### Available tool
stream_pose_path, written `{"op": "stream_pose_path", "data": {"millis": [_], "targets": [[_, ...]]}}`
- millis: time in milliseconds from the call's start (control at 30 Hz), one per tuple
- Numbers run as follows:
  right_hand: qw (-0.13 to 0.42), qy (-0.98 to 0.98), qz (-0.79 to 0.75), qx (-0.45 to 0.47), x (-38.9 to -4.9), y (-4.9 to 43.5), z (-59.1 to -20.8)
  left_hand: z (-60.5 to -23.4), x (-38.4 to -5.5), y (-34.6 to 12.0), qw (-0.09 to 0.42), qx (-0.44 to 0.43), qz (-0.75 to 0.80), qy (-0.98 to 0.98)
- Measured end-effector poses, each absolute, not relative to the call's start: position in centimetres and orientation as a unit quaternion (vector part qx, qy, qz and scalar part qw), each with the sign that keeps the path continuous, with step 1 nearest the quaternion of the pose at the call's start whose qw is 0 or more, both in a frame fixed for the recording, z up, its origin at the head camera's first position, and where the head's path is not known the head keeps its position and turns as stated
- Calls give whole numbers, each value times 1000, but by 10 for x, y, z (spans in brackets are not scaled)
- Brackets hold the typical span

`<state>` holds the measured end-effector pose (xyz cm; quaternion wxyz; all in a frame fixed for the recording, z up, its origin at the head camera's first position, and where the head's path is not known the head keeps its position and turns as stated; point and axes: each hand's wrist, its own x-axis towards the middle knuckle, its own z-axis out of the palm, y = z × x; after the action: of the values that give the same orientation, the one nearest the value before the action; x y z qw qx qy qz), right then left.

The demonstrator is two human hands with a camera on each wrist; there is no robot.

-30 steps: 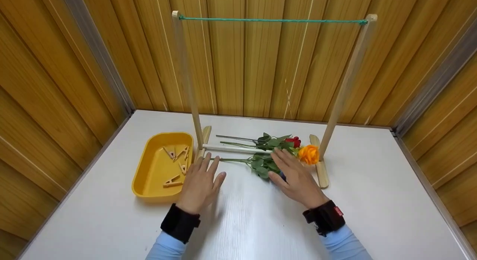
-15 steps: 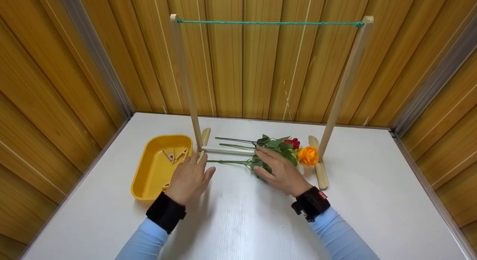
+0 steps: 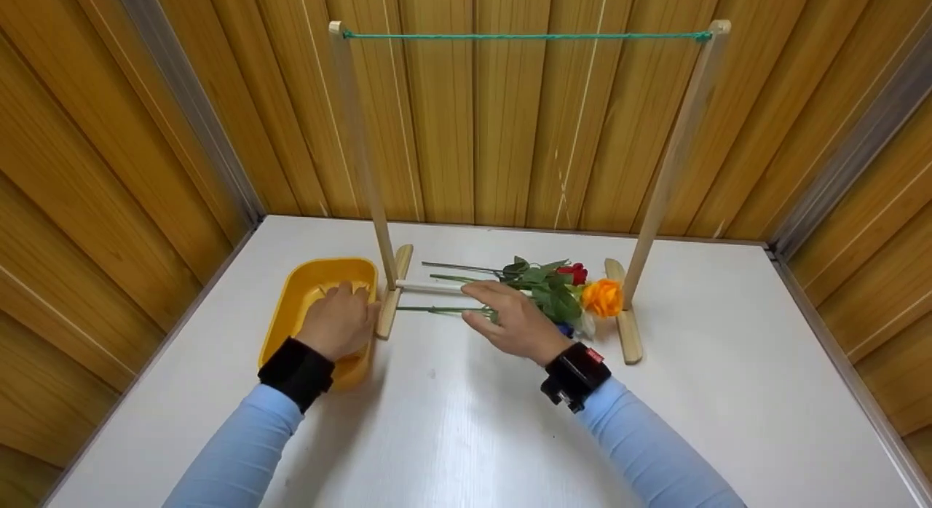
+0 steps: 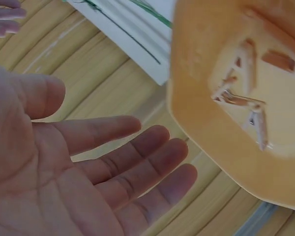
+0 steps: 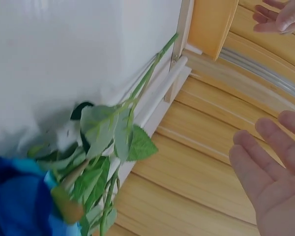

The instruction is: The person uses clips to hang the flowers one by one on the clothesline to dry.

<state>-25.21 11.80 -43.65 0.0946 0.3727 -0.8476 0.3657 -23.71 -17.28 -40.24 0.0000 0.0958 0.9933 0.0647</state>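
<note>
My left hand (image 3: 338, 322) is over the yellow tray (image 3: 280, 315), fingertips reaching down inside it. In the left wrist view its fingers are spread loosely with nothing between them, beside several wooden clothespins (image 4: 248, 64) in the tray. My right hand (image 3: 517, 322) hovers over the artificial flowers, fingers extended and holding nothing. Under and beyond it lie an orange rose (image 3: 602, 298), a red rose (image 3: 574, 274) and a blue rose (image 5: 22, 196), their stems pointing left. The right hand partly hides the leaves and the blue bloom in the head view.
A wooden stand straddles the flowers, with a left post (image 3: 364, 166), a right post (image 3: 673, 159) and a low white crossbar (image 3: 429, 287). A green cord (image 3: 524, 36) is tied between the post tops. Wood-patterned walls (image 3: 502, 144) enclose the white table (image 3: 451, 435).
My left hand has moved left from beside the stand's left foot to over the tray, its fingers now down inside. My right hand has shifted left across the flowers.
</note>
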Motion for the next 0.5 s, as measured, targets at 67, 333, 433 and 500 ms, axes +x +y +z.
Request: {"op": "stream_pose_path", "data": {"millis": [67,333,433,500], "targets": [[93,-841,379,375,-254,113,-436,-402,-241,-178,19,81,59,995],[67,-828,425,359,-265,94,-438,-407,-253,-195,95,68,87,989],[52,-821,449,349,-269,86,-439,-410,-258,-199,126,64,94,985],[42,-821,458,339,-271,82,-441,-412,-260,-201,131,70,95,984]]}}
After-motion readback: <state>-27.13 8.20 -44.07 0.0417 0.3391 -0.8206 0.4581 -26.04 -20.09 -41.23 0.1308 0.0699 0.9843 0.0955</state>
